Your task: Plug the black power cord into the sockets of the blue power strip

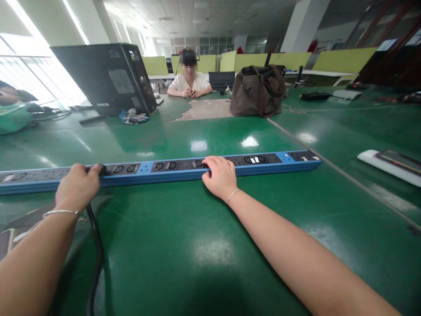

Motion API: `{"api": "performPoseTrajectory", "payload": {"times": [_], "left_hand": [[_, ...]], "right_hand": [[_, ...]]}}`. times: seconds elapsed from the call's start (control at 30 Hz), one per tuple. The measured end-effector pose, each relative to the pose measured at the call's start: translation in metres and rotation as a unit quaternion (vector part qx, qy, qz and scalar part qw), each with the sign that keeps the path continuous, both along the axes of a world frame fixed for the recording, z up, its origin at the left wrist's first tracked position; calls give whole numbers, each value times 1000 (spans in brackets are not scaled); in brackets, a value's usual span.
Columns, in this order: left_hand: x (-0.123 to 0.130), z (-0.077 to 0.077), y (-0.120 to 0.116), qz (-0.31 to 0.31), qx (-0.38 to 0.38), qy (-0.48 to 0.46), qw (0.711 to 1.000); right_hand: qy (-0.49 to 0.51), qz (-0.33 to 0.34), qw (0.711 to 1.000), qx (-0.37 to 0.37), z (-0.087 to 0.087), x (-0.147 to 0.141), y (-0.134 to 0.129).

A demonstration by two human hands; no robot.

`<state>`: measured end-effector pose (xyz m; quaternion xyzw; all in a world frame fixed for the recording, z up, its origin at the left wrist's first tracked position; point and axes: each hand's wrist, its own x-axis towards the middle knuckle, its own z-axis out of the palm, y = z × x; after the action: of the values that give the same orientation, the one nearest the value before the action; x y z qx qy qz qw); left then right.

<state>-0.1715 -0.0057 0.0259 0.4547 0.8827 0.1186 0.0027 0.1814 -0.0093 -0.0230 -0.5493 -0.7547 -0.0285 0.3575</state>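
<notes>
A long blue power strip (174, 176) with black socket sections lies across the green table. Closed around a black plug (103, 169), my left hand (78, 184) is at the strip's left part. The plug rests against the sockets there; whether it is seated in one is hidden. From beneath that hand a black power cable (96, 250) runs down toward the near edge. My right hand (221, 175) grips the strip right of its middle, fingers over the top and thumb on the near side.
At the back left stand a black computer case (108, 79) and a glove (134, 116). A brown bag (256, 94) sits on the far side, near a seated person (190, 83). To the right lies a white elongated device (391, 166). A green basket (13, 117) is far left.
</notes>
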Motion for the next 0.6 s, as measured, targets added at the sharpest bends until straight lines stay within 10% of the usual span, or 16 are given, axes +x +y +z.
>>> {"api": "performPoseTrajectory", "payload": {"times": [0.6], "left_hand": [[9, -1, -12, 17, 57, 17, 998]], "right_hand": [[-2, -4, 1000, -9, 3, -1, -3]]}}
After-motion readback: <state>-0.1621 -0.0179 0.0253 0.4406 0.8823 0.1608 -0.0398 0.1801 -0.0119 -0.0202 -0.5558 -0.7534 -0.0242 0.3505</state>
